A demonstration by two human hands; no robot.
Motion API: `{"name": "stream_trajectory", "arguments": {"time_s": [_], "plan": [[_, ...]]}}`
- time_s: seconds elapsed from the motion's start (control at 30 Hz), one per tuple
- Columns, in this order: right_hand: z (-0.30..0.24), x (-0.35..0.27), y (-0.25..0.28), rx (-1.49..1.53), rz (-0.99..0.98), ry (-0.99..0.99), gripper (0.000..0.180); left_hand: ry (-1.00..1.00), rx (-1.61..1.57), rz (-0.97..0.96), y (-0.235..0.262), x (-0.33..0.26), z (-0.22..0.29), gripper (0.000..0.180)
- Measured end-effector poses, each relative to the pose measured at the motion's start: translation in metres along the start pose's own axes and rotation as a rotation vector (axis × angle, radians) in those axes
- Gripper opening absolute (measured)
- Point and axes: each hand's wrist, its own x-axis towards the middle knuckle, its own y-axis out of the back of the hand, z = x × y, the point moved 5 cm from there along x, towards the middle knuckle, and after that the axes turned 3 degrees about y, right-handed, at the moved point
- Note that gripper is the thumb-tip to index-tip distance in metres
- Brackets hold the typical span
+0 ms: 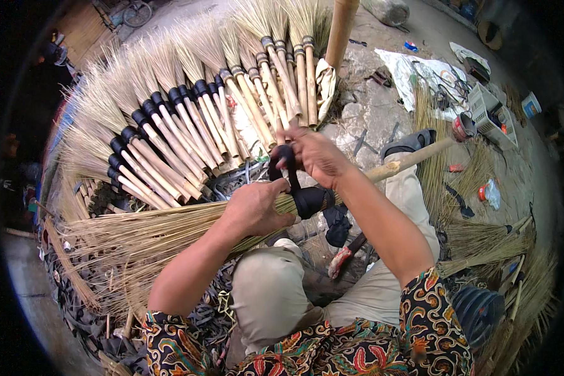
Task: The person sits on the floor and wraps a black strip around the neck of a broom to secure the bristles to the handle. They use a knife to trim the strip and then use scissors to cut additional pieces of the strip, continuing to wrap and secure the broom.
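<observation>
My left hand (pixel 254 207) grips the straw bundle of a broom (pixel 138 235) lying across my lap, just left of its black binding (pixel 312 200). My right hand (pixel 316 153) holds a black rubber strip (pixel 287 164) pulled up from that binding. The broom's wooden handle (pixel 413 160) runs out to the upper right. Its straw head fans out to the lower left.
Several finished brooms (pixel 188 125) with black collars lie fanned behind the hands. A bamboo post (pixel 341 28) stands at the top. A knife with a red handle (pixel 343 257) lies between my knees. Loose straw (pixel 482 244), a sandal (pixel 410 143) and a white crate (pixel 492 113) are at right.
</observation>
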Motion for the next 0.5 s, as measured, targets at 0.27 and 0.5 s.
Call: {"name": "stream_trajectory", "arguments": {"time_s": [0.27, 0.5], "plan": [[-0.044, -0.179, 0.0, -0.008, 0.23, 0.801, 0.04, -0.039, 0.25, 0.451, 0.041, -0.021, -0.001, 0.057], [0.028, -0.242, -0.011, -0.346, 0.109, 0.117, 0.048, -0.175, 0.435, 0.845, 0.102, -0.048, 0.021, 0.06]]}}
